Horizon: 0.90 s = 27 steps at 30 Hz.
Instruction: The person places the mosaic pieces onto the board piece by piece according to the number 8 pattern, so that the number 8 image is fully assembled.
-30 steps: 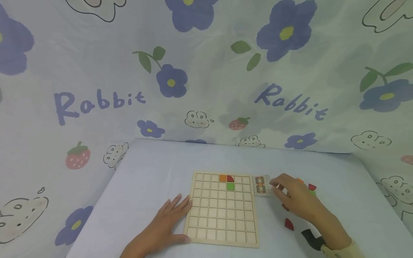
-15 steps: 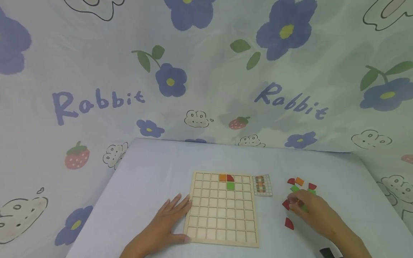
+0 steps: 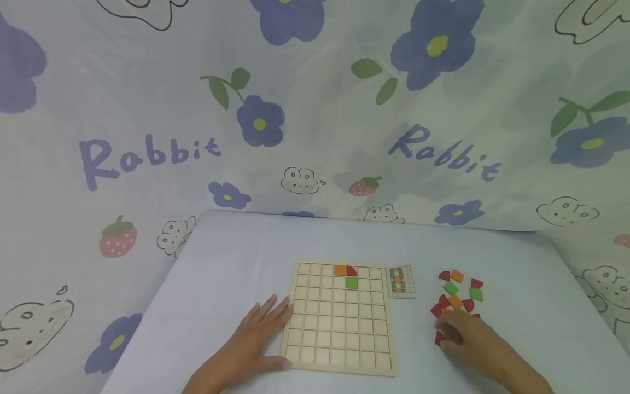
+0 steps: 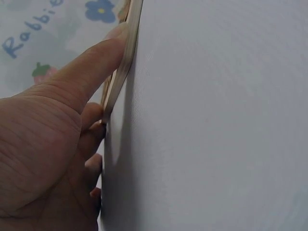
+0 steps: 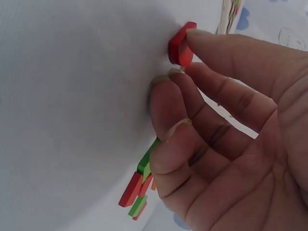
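Observation:
A wooden grid board (image 3: pixel 325 324) lies on the table with an orange square (image 3: pixel 340 270), a red quarter-circle (image 3: pixel 351 271) and a green square (image 3: pixel 351 283) in cells near its top. My left hand (image 3: pixel 256 336) rests along the board's left side, fingers spread and straight; in the left wrist view the thumb lies against the wooden edge (image 4: pixel 126 57). To the right of the board, my right hand (image 3: pixel 474 342) pinches a red quarter-circle tile (image 5: pixel 180 45) between thumb and a curled finger, low over the table.
Several loose tiles lie in a cluster just beyond my right hand, among them an orange square (image 3: pixel 457 276) and a green square (image 3: pixel 476 294). A printed pattern card (image 3: pixel 401 282) lies against the board's right edge. A patterned cloth (image 3: pixel 315 109) hangs behind the table.
My right hand has gone from the pattern card, over the loose tiles, down to the nearest red quarter-circle tile and taken hold of it. The left hand has stayed at the board.

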Tool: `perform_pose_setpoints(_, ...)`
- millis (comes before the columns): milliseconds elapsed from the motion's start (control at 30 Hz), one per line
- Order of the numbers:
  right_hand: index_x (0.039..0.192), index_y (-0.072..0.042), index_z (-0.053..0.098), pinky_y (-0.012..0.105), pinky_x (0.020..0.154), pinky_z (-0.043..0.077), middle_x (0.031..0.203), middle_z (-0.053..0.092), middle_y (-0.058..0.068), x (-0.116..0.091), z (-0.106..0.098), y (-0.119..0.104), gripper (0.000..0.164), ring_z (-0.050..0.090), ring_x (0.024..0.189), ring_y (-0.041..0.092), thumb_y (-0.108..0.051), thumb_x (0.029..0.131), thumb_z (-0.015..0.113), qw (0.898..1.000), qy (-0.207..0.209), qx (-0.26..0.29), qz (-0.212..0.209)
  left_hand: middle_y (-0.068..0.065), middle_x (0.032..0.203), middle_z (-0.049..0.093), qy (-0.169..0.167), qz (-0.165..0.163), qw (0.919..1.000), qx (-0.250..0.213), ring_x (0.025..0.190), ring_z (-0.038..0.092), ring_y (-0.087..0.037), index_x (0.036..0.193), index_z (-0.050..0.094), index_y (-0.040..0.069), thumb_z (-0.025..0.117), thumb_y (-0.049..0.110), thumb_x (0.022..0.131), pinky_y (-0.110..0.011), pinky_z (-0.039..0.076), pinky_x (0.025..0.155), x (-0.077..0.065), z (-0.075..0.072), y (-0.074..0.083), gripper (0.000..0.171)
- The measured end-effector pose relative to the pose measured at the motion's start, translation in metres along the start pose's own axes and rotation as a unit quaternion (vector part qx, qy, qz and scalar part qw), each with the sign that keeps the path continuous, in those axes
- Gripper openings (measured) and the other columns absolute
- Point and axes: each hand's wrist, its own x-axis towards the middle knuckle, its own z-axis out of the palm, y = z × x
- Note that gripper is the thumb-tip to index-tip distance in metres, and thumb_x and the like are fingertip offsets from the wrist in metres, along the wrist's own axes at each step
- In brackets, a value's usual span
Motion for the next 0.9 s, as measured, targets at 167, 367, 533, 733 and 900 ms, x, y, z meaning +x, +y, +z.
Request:
perform_pose_setpoints(167, 0.106, -0.017, 0.072, 0.027, 0.078, 0.058, 0.089, 0.060, -0.011, 0.001, 0.002, -0.001, 0.027, 0.055, 0.083, 0.011, -0.016, 0.084, 0.088, 1.000, 0.000, 0.008, 0.000, 0.003, 0.172, 0.022, 0.003, 0.000, 1.0000, 0.006, 0.160, 0.010, -0.030, 0.163, 0.037, 0.014, 0.070, 0.067, 0.082, -0.042, -0.003, 0.127, 0.000, 0.001, -0.001, 0.103)
perform_pose_setpoints(367, 0.102, -0.017, 0.068, 0.022, 0.068, 0.051, 0.081, 0.056, -0.009, 0.001, 0.003, 0.001, 0.025, 0.052, 0.076, 0.010, -0.016, 0.085, 0.086, 1.000, -0.002, 0.020, -0.012, 0.002, 0.172, 0.023, 0.010, 0.007, 0.9999, 0.006, 0.160, 0.012, -0.032, 0.163, 0.037, 0.014, 0.071, 0.066, 0.083, -0.027, -0.012, 0.125, 0.000, 0.001, 0.000, 0.102)
perform_pose_setpoints(533, 0.100, -0.016, 0.065, 0.021, 0.064, 0.049, 0.079, 0.056, -0.008, 0.000, 0.002, 0.006, 0.023, 0.051, 0.074, 0.007, -0.019, 0.088, 0.084, 0.998, -0.006, 0.046, -0.033, 0.002, 0.172, 0.023, 0.009, 0.007, 0.9999, 0.003, 0.160, 0.012, -0.032, 0.163, 0.037, 0.013, 0.072, 0.064, 0.083, -0.027, -0.013, 0.125, -0.001, 0.001, -0.001, 0.102)
perform_pose_setpoints(733, 0.098, -0.015, 0.064, 0.020, 0.065, 0.052, 0.079, 0.061, -0.012, 0.000, 0.000, 0.013, 0.017, 0.054, 0.073, 0.004, -0.021, 0.093, 0.079, 0.995, -0.015, 0.072, -0.068, 0.005, 0.173, 0.020, -0.003, -0.007, 1.0000, -0.002, 0.160, 0.008, -0.029, 0.164, 0.035, 0.015, 0.075, 0.063, 0.082, -0.032, -0.011, 0.126, 0.000, 0.001, -0.001, 0.102)
perform_pose_setpoints(900, 0.096, -0.015, 0.064, 0.021, 0.065, 0.050, 0.078, 0.059, -0.011, 0.001, -0.002, 0.016, 0.015, 0.053, 0.074, 0.004, -0.021, 0.095, 0.077, 0.994, -0.025, 0.079, -0.070, 0.004, 0.173, 0.021, -0.001, -0.005, 1.0000, -0.001, 0.160, 0.009, -0.029, 0.164, 0.036, 0.015, 0.074, 0.063, 0.083, -0.035, -0.009, 0.127, 0.000, 0.000, 0.000, 0.102)
